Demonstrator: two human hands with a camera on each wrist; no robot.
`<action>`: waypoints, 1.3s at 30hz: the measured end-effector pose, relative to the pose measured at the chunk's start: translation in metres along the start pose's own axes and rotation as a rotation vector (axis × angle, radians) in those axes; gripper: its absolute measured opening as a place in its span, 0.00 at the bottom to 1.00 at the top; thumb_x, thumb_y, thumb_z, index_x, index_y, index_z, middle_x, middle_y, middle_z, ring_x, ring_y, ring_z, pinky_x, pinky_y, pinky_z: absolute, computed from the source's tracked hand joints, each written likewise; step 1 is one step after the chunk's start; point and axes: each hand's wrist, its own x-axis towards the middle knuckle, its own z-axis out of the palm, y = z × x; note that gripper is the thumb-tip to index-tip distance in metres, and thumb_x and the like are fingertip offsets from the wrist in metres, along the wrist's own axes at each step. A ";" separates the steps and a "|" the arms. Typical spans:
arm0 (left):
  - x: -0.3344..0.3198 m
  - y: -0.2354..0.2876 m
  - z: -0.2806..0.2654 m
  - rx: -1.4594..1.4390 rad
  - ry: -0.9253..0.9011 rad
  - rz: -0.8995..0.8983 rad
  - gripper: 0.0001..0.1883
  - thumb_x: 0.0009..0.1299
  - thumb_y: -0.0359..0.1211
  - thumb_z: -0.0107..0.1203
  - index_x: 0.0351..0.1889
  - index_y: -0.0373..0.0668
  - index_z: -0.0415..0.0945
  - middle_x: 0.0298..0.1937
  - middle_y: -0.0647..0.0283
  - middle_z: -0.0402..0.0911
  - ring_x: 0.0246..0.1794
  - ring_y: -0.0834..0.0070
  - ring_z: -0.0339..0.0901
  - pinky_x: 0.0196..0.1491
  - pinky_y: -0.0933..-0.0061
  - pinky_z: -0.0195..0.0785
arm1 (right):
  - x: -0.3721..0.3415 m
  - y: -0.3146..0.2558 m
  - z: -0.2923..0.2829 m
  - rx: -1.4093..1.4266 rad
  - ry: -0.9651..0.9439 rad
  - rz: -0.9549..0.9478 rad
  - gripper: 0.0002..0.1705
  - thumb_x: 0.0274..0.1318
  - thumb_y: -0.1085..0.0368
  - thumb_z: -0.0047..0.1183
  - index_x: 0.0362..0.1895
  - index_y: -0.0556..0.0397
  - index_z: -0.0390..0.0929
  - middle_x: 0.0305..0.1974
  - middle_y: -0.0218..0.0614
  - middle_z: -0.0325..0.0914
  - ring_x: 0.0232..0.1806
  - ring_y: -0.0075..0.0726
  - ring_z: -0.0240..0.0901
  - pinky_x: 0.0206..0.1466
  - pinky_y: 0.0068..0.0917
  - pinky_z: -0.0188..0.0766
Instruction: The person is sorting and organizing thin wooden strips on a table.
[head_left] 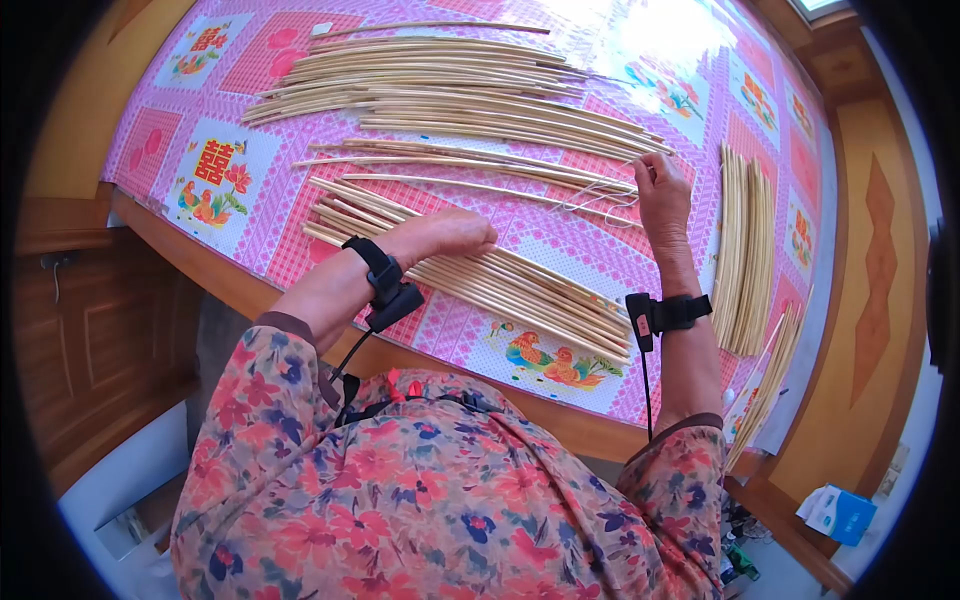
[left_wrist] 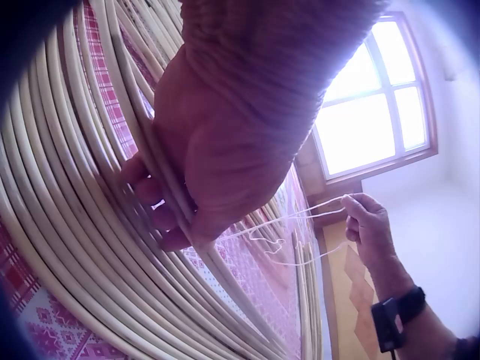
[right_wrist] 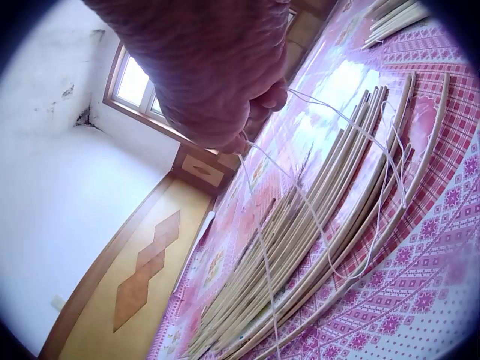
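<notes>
My left hand (head_left: 450,232) lies over the near row of pale sticks (head_left: 540,305). In the left wrist view its fingers curl around one stick (left_wrist: 169,181), while other sticks run alongside beneath. My right hand (head_left: 664,195) is raised to the right, pinching thin white string (right_wrist: 259,232) between thumb and fingers. Strands stretch from there toward the left hand, and a slack loop droops over the loose sticks (head_left: 430,158) behind. The string's end near the left hand is hidden by that hand.
Large groups of sticks (head_left: 450,70) lie at the back of the table on a pink patterned tablecloth (head_left: 225,130). At the right stands another bundle (head_left: 745,260) lying lengthwise, with thinner sticks (head_left: 768,380) near the corner. A wooden table edge (head_left: 200,245) runs along the front.
</notes>
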 end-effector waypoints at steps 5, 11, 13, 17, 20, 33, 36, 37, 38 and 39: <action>0.007 -0.010 0.007 0.066 0.085 0.055 0.12 0.60 0.39 0.48 0.32 0.41 0.74 0.28 0.52 0.76 0.31 0.54 0.74 0.34 0.56 0.65 | 0.003 0.004 0.007 0.008 -0.006 0.031 0.07 0.49 0.62 0.51 0.28 0.52 0.71 0.26 0.38 0.71 0.27 0.43 0.70 0.30 0.36 0.65; 0.004 -0.009 0.000 -0.010 0.186 0.135 0.09 0.58 0.36 0.50 0.31 0.42 0.74 0.29 0.54 0.76 0.33 0.56 0.73 0.36 0.58 0.65 | 0.007 0.005 0.016 0.006 -0.039 0.038 0.08 0.49 0.62 0.52 0.28 0.52 0.71 0.26 0.37 0.71 0.26 0.41 0.71 0.30 0.36 0.66; 0.004 -0.012 0.000 0.030 0.222 0.168 0.08 0.57 0.36 0.50 0.30 0.42 0.74 0.29 0.56 0.75 0.34 0.57 0.73 0.36 0.59 0.64 | 0.006 0.004 0.017 0.033 -0.049 0.065 0.08 0.49 0.61 0.52 0.28 0.52 0.71 0.26 0.37 0.71 0.26 0.41 0.71 0.29 0.35 0.66; 0.007 -0.019 0.005 0.260 0.246 0.221 0.06 0.59 0.35 0.50 0.31 0.46 0.73 0.32 0.62 0.74 0.39 0.65 0.70 0.42 0.63 0.61 | 0.011 0.010 0.020 0.036 -0.060 0.112 0.08 0.49 0.61 0.51 0.28 0.52 0.71 0.26 0.37 0.72 0.26 0.41 0.71 0.30 0.36 0.66; 0.010 -0.018 0.005 0.240 0.237 0.170 0.06 0.58 0.35 0.50 0.33 0.46 0.72 0.34 0.64 0.74 0.41 0.67 0.69 0.43 0.65 0.60 | 0.017 0.014 0.022 0.004 -0.002 0.043 0.08 0.50 0.60 0.50 0.28 0.51 0.71 0.27 0.37 0.72 0.27 0.43 0.71 0.30 0.37 0.66; 0.003 0.003 0.034 0.264 0.718 0.372 0.12 0.56 0.28 0.47 0.39 0.41 0.71 0.41 0.58 0.72 0.45 0.62 0.70 0.48 0.63 0.61 | 0.038 0.006 0.031 -0.022 -0.017 0.047 0.10 0.51 0.59 0.49 0.30 0.51 0.72 0.30 0.39 0.73 0.33 0.46 0.71 0.36 0.38 0.67; -0.001 0.005 0.043 0.193 0.678 0.294 0.15 0.57 0.28 0.47 0.44 0.41 0.70 0.44 0.57 0.71 0.47 0.62 0.68 0.52 0.60 0.58 | 0.041 0.005 0.038 0.004 -0.036 0.067 0.10 0.51 0.58 0.48 0.30 0.52 0.72 0.30 0.40 0.74 0.33 0.47 0.71 0.36 0.39 0.66; -0.003 0.004 0.043 0.253 0.657 0.313 0.17 0.57 0.29 0.47 0.47 0.41 0.68 0.47 0.56 0.69 0.51 0.62 0.66 0.55 0.59 0.55 | 0.043 0.005 0.040 0.018 -0.047 0.081 0.11 0.51 0.58 0.48 0.30 0.52 0.73 0.29 0.41 0.74 0.33 0.47 0.71 0.36 0.39 0.66; -0.004 0.003 0.044 0.313 0.634 0.332 0.20 0.58 0.30 0.48 0.50 0.41 0.66 0.51 0.56 0.68 0.54 0.62 0.64 0.58 0.57 0.52 | 0.045 0.005 0.041 0.018 -0.046 0.082 0.11 0.51 0.58 0.48 0.30 0.52 0.73 0.29 0.41 0.74 0.33 0.47 0.71 0.36 0.39 0.66; -0.004 0.004 0.047 0.314 0.632 0.333 0.20 0.58 0.30 0.48 0.50 0.41 0.66 0.51 0.56 0.68 0.54 0.62 0.64 0.58 0.57 0.52 | 0.047 0.005 0.043 0.009 -0.051 0.093 0.11 0.51 0.58 0.48 0.30 0.52 0.73 0.29 0.41 0.74 0.34 0.48 0.71 0.36 0.39 0.66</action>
